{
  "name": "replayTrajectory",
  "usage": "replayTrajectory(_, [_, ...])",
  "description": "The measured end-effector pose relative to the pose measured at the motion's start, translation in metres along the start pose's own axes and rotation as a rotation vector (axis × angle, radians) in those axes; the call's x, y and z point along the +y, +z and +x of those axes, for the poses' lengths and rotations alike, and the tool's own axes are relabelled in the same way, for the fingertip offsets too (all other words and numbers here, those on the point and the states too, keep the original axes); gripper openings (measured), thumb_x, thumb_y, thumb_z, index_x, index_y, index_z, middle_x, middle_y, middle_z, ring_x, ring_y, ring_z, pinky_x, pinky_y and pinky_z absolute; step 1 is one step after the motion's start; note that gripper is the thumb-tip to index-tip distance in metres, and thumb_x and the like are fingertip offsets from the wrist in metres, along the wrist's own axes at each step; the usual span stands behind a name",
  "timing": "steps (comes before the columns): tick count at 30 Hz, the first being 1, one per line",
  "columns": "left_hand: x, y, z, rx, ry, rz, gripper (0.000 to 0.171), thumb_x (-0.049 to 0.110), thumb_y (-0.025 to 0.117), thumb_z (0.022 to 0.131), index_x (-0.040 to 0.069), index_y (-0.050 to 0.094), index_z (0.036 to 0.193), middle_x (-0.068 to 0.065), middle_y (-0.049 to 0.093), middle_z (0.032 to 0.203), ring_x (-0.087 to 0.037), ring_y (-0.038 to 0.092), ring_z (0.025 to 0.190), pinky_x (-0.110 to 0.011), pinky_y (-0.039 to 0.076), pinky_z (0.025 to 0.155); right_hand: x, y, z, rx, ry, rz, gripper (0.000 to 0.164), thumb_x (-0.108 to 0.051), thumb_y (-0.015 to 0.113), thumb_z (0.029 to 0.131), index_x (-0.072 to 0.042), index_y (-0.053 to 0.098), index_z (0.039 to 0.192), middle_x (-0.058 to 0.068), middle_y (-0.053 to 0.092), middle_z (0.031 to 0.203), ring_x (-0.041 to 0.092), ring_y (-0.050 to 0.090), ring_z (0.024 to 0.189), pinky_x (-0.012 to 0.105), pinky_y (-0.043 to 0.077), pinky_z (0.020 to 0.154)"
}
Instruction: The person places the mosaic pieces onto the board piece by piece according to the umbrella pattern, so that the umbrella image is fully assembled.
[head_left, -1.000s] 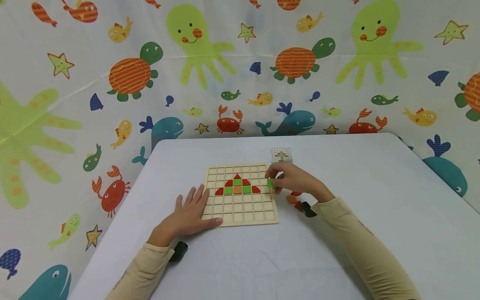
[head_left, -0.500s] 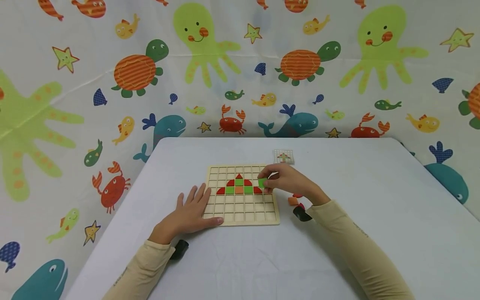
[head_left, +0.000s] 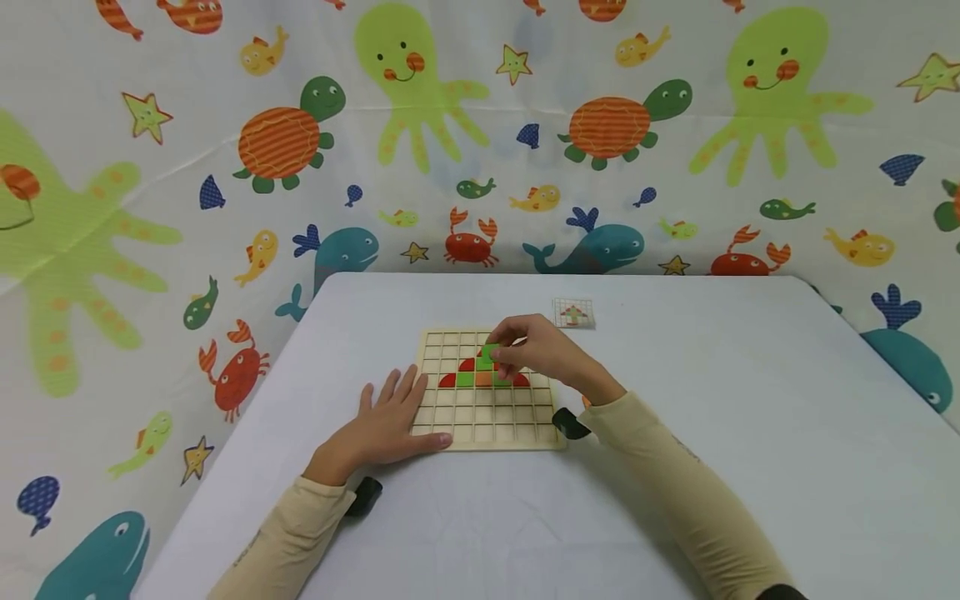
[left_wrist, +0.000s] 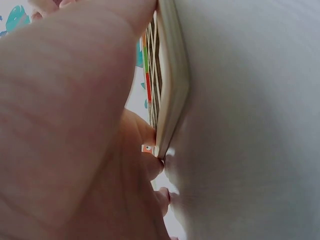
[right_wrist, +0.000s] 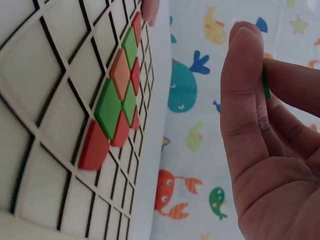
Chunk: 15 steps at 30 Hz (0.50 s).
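In the head view a pale wooden grid board (head_left: 510, 425) lies on the white table. My left hand (head_left: 378, 429) rests at its left side, fingers spread and straight, thumb along the front edge; the left wrist view has its fingertips (left_wrist: 150, 135) against the board's side. Above the board, my right hand (head_left: 543, 354) pinches a green square tile (head_left: 490, 352) between thumb and fingers. Below it, red, green and orange tiles form a stepped triangle; an orange tile (right_wrist: 120, 74) shows at its base in the right wrist view. The right hand covers part of the pattern's top.
Behind the board lies a small card (head_left: 573, 313) printed with a tile pattern on a grid. Right of the board, an orange piece (head_left: 586, 401) shows partly behind the right wrist and its black camera (head_left: 571, 423). A sea-animal cloth (head_left: 465, 125) hangs behind the table.
My right hand has moved left with the green tile, from the board's right edge to over the tile pattern. The left hand has kept its place; the head view has shifted slightly.
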<state>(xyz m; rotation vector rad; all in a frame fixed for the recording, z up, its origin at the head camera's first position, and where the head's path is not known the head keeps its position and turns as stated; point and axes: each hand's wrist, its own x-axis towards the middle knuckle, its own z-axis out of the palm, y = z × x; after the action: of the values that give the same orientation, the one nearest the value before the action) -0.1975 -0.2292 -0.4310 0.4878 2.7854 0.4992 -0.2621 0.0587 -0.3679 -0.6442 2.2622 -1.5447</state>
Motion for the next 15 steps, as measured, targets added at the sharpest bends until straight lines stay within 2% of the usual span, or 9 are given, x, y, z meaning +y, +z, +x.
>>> replayTrajectory(8, [0.002,0.001,0.004,-0.003,-0.002,0.004,0.119,0.075,0.064,0.092,-0.002,0.017,0.170,-0.024,0.006,0.177,-0.049,-0.001,0.161,-0.075,-0.003,0.120,0.010,0.013,0.005,-0.049,0.026,-0.061,0.017,-0.007,0.071,0.103,0.001,0.072,0.118,0.014,0.068,0.088,0.026,0.073,0.067,0.039,0.063,0.070])
replayTrajectory(15, [0.002,-0.002,0.001,-0.015,-0.001,-0.010,0.119,0.075,0.065,0.093,-0.004,0.017,0.169,-0.026,0.006,0.177,-0.050,-0.002,0.161,-0.075,-0.004,0.119,0.012,0.023,0.006,-0.112,0.025,-0.181,0.012,-0.003,0.069,0.102,0.004,0.071,0.112,0.010,0.070,0.076,0.023,0.072,0.063,0.034,0.062,0.066])
